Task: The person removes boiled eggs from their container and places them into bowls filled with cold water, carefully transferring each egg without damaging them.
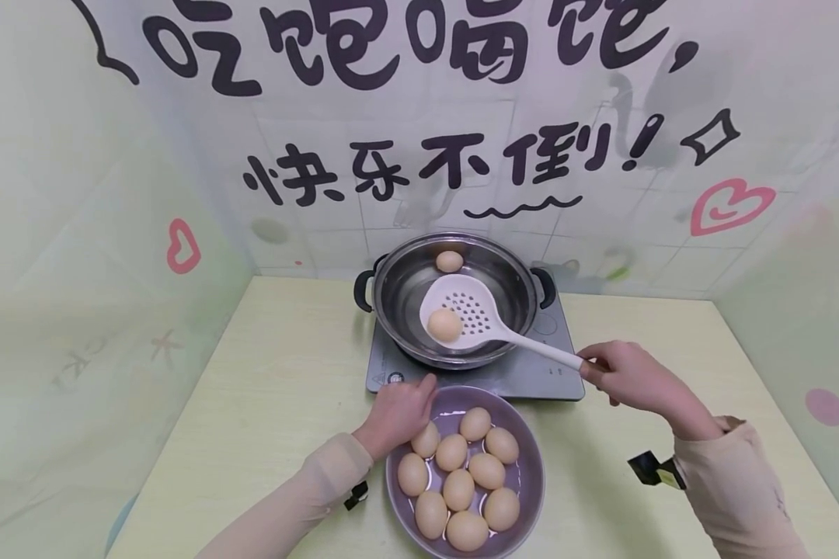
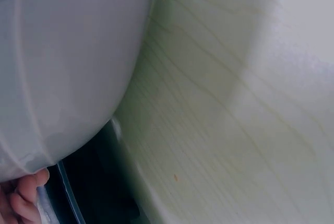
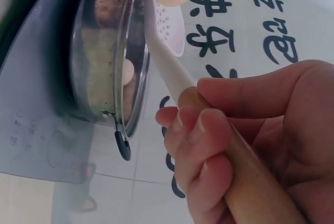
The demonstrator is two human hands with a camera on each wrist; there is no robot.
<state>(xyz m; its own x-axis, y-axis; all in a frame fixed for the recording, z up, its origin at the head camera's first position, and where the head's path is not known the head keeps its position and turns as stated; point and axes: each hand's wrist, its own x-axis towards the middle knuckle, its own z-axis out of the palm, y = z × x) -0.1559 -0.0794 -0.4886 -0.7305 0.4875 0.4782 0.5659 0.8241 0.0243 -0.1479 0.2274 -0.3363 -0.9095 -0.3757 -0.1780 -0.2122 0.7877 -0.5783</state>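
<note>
My right hand grips the wooden handle of a white slotted spoon, fingers and thumb wrapped round it. On the spoon's head lies one brown egg, held over a steel pot. Inside the pot, near its far wall, is another egg. A purple-grey bowl stands in front of the pot, holding several brown eggs. My left hand holds this bowl at its upper left rim; in the left wrist view its fingertips press against the bowl's outside.
The pot sits on a grey induction cooktop with its black handles to left and right. Underneath is a pale wood-grain table. A printed wall sheet with black characters rises close behind the pot, and similar sheets flank both sides.
</note>
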